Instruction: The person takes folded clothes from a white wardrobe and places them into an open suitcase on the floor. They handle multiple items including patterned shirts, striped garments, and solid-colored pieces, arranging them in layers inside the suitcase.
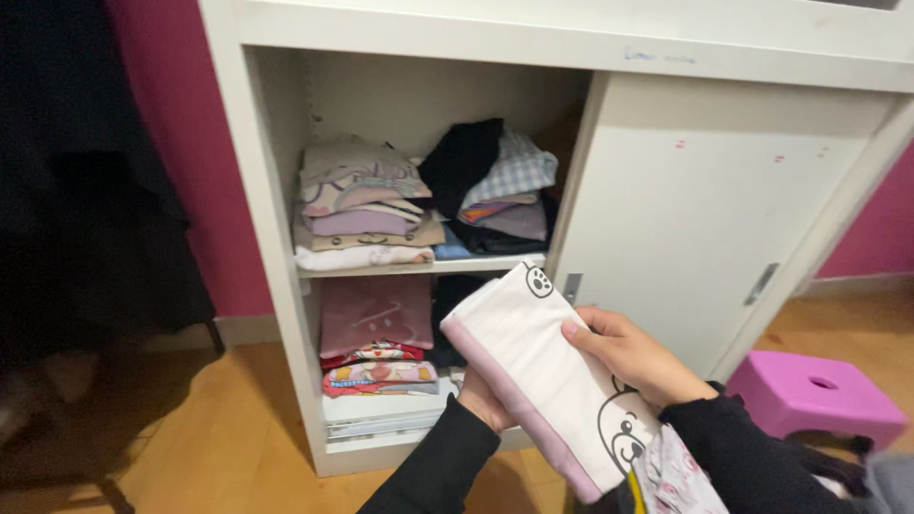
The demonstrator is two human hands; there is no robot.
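- Two hands held one folded white garment at the lower centre of the frame: our left hand was cupped beneath it, mostly hidden, and our right hand was closed over its upper right edge.
- Its long axis ran from upper left to lower right, pink-trimmed edge towards the lower left.
- The open cupboard lay just beyond, up and left; the lower shelf stack sat nearest, closer to our left hand.
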